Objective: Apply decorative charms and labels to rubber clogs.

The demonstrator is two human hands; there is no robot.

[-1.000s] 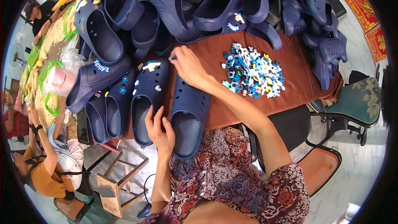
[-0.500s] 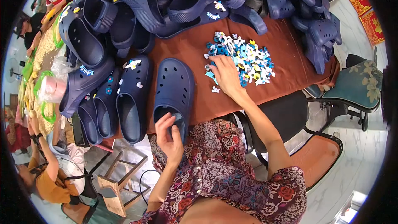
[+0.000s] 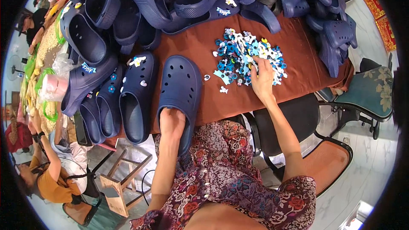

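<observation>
A plain navy clog (image 3: 179,81) with round holes lies on the brown cloth, toe pointing away from me. Inside its opening is my left hand (image 3: 172,124); the fingers are hidden under the clog's upper. To the right, my right hand (image 3: 263,77) touches the near edge of a heap of small shoe charms (image 3: 238,53) in blue, white, yellow and black. Its fingers reach into the heap, thumb a little apart, and I see nothing held. A white charm (image 3: 223,89), a small ring-shaped charm (image 3: 207,77) and a light-blue star charm (image 3: 221,76) lie near the heap's left side.
Left of the plain clog stands a navy clog with charms (image 3: 138,96), beside more decorated ones. Stacked clogs (image 3: 191,0) line the table's far side and right corner. A black chair (image 3: 287,121) is at the near edge. Other people (image 3: 59,179) sit at the left.
My left hand has gone from above the clog's opening into it. My right hand has moved right, from the heap's left side to its near right edge.
</observation>
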